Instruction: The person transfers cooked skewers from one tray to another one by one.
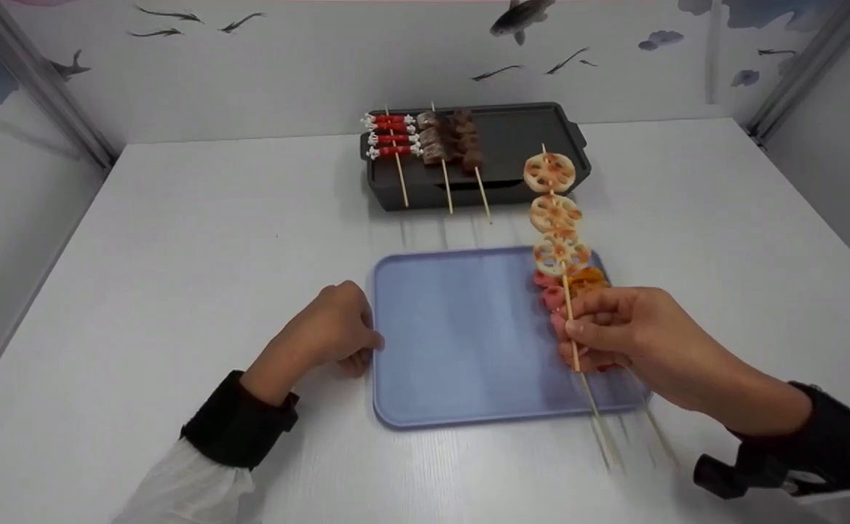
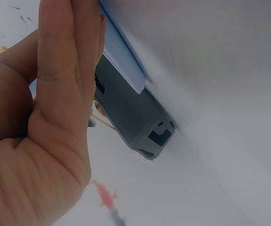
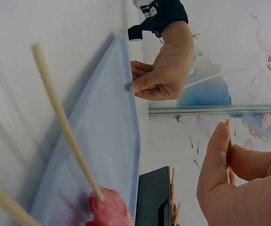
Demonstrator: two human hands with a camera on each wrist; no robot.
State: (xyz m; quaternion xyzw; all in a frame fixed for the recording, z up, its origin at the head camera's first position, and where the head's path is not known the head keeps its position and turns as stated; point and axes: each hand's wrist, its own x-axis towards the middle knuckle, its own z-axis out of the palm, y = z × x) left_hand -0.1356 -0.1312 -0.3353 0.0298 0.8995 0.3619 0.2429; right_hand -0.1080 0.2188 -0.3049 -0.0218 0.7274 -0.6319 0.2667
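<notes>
A thin wooden skewer of round, holed, cream-and-brown lotus-root slices point(image 1: 554, 213) is pinched by its stick between the thumb and fingers of the right hand point(image 1: 640, 331), raised over the right side of a light-blue rectangular tray point(image 1: 461, 335), where a skewer of pink pieces point(image 1: 551, 297) and one of orange pieces point(image 1: 586, 280) lie. The left hand point(image 1: 334, 324) pinches the tray's left rim. Beyond, on the white counter point(image 1: 214, 218), a dark-grey rectangular grill point(image 1: 527, 138) bears red-and-white point(image 1: 394, 138), mottled-brown point(image 1: 432, 142) and dark-brown skewers point(image 1: 471, 145).
</notes>
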